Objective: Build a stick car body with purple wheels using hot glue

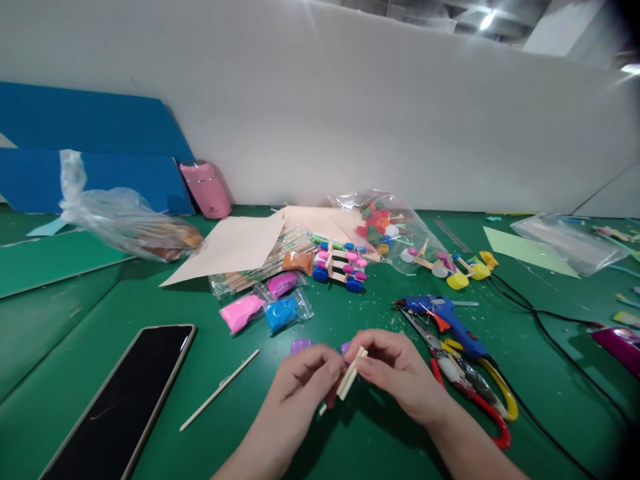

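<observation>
Between my two hands is a small bundle of short wooden sticks (349, 381), tilted over the green table. My right hand (400, 377) pinches its upper end between thumb and fingers. My left hand (305, 387) is closed at its lower left side, and another stick end (323, 409) pokes out below those fingers. Just behind my hands lies a purple piece (301, 346), with a second one partly hidden by my fingers. A single longer wooden stick (220, 389) rests on the table left of my left hand.
A blue glue gun (445, 317) and red-handled scissors (493, 420) lie at right, with a black cord. A phone (120, 400) lies at left. Beyond are bagged clay (283, 315), a stick-and-clay model (340, 263), a plastic bag (395, 220) and a pink bottle (207, 190).
</observation>
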Demonstrator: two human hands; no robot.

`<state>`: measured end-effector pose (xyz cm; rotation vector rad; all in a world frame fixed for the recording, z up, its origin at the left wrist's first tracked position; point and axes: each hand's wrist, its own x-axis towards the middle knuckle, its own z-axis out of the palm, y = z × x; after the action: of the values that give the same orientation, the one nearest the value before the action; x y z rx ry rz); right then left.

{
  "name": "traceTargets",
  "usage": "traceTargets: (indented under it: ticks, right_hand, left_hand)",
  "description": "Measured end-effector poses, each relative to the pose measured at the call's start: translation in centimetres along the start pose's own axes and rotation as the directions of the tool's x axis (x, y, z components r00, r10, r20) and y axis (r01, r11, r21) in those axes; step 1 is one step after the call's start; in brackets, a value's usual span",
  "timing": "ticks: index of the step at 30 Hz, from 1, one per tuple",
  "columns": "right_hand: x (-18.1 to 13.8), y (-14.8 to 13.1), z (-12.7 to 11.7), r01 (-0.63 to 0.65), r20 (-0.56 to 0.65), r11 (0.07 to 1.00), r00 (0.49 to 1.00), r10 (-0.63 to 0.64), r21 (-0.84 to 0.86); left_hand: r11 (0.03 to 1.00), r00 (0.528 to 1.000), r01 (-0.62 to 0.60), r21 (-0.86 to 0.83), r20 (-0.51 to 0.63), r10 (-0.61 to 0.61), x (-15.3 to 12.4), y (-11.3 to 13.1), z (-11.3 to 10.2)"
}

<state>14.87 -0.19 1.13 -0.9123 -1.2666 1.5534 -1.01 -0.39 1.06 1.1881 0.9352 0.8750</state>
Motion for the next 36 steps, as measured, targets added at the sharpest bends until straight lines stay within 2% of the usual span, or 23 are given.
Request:
traceTargets:
  ticks: [4, 14, 17, 20, 23, 30, 36]
  right_hand:
    - [0.02, -0.32, 0.00, -0.004, 0.050, 1.000, 0.999, 0.005, -0.021]
    - [0.26, -0.10, 0.19, -0.039, 0.028, 0.999, 0.999, 0.039, -0.019]
    - [0.27, 0.06, 0.38, -0.048, -0.040, 0.999, 0.998, 0.048, -0.014]
    - [0.22, 0.08, 0.51, -0.056, -0.116, 0.993, 0.992, 0.044, -0.105]
    - [0.26, 0.03, 0.48, -0.065, -0.142, 0.979, 0.989, 0.038, -0.194]
    - [0.64, -0.13, 0.44, -0.057, -0.118, 0.968, 0.993, 0.029, -0.243]
    - [0.58, -0.25, 0.78, -0.063, -0.119, 0.988, 0.992, 0.046, -0.139]
  left_hand:
    - [0.987, 0.994, 0.098, -0.125, 0.062, -0.091, -0.07, -0.15, 0.08]
    - [0.938, 0.984, 0.172, -0.301, 0.001, -0.180, 0.18, -0.25, 0.50]
    - [0.942, 0.982, 0.159, -0.295, -0.048, -0.181, 0.24, -0.29, 0.59]
    - [0.966, 0.978, 0.126, -0.227, -0.134, -0.159, 0.29, -0.42, 0.63]
    - [0.981, 0.977, 0.110, -0.160, -0.166, -0.137, 0.33, -0.53, 0.69]
    - [0.978, 0.986, 0.158, -0.137, -0.022, -0.163, 0.29, -0.59, 0.77]
    - [0.917, 0.980, 0.176, -0.356, -0.025, -0.198, 0.42, -0.60, 0.61]
